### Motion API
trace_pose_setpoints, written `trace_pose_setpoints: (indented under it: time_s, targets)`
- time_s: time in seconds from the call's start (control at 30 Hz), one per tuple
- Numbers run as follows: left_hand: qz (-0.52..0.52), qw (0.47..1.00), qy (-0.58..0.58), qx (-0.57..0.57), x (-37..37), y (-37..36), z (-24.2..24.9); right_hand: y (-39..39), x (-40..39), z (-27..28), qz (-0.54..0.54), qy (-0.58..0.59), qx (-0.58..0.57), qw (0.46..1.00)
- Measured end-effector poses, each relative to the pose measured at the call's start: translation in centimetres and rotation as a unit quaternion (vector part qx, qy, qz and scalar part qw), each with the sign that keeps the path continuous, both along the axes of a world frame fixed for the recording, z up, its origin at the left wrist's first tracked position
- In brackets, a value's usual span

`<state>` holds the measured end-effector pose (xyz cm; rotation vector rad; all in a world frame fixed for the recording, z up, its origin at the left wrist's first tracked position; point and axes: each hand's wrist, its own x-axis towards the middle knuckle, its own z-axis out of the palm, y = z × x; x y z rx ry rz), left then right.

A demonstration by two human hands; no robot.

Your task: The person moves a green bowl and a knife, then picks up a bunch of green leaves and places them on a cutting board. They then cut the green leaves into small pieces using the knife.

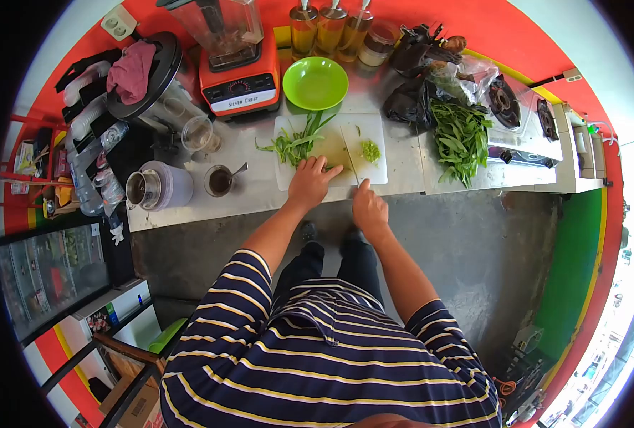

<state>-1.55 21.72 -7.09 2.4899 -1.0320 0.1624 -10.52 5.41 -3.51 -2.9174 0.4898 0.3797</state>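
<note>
A white cutting board (pixel 377 128) lies near the front edge of the metal counter. My right hand (pixel 370 208) is closed round the handle of a knife (pixel 350 157), whose blade points away from me across the board. To its left, my left hand (pixel 313 182) rests on the board with thumb and fingers apart, at the near end of the leafy greens (pixel 293 148); whether it touches them is hard to tell. Small chopped green pieces (pixel 370 150) lie right of the blade. A green bowl (pixel 315 83) stands just behind the board.
Left of the board stand a glass with a spoon (pixel 219 180), a plastic cup (pixel 200 134), a metal-topped jug (pixel 159 185) and a red blender (pixel 240 84). Oil bottles (pixel 329 32) stand behind. Rightward are a leafy pile (pixel 461 139), black bags (pixel 408 105) and a stove (pixel 524 118).
</note>
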Motion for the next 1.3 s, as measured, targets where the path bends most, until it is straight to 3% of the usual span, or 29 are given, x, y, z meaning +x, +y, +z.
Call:
trace_pose_setpoints:
  time_s: [0.13, 0.37, 0.6, 0.67, 0.97, 1.2, 1.3]
  targets:
    - [-0.003, 1.0, -0.016, -0.016, 0.0, -0.2, 0.7, 0.4, 0.3, 3.1, 0.003, 0.029, 0.013, 0.999]
    - [0.006, 0.999, -0.037, -0.028, -0.3, -0.2, 0.1, 0.3, -0.5, 0.2, -0.009, 0.038, 0.065, 0.997]
    - [0.011, 0.999, -0.043, -0.029, -0.4, -0.4, 0.2, -0.1, 1.2, 2.5, 0.022, 0.049, 0.079, 0.995]
    - [0.014, 0.998, -0.05, -0.029, -0.4, -0.5, -0.2, 0.3, 0.5, 2.3, -0.024, 0.073, 0.135, 0.988]
    - [0.0, 0.999, -0.03, -0.035, 0.0, -0.6, 0.6, -0.5, 3.1, 3.0, 0.018, 0.077, 0.097, 0.992]
    - [0.002, 0.997, -0.052, -0.06, 0.0, -0.6, -0.4, 1.5, 0.8, 1.3, -0.043, 0.066, 0.116, 0.99]
    - [0.002, 0.998, -0.027, -0.053, -0.1, -0.5, -0.1, 0.4, 2.6, 1.3, -0.015, 0.045, 0.122, 0.991]
